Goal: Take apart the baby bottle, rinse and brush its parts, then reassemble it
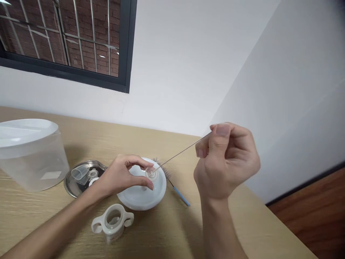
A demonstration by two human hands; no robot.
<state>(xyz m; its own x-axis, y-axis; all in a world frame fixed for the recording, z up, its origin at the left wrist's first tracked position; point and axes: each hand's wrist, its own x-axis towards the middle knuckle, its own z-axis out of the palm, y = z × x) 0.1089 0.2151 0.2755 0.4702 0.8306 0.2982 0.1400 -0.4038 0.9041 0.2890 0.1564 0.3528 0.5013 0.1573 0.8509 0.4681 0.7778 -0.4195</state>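
My left hand (129, 174) pinches a small clear bottle nipple (151, 174) between thumb and fingers, above a white bowl (140, 204). Raised to the right, my right hand (225, 154) grips the end of a thin wire-stemmed brush (185, 148). The wire slants down to the left, and its far end reaches the middle of the nipple; any bristles there are hidden. In front of the bowl stands a whitish two-handled bottle holder (114, 223), upright with its round opening facing up.
Behind the bowl lies a bristle brush with a blue handle (181, 196). A metal kidney tray (70, 185) to the left holds a clear cap (81, 172) and small ring-shaped parts (93, 175). A lidded translucent tub (35, 162) stands far left. Wall and barred window rise behind the table.
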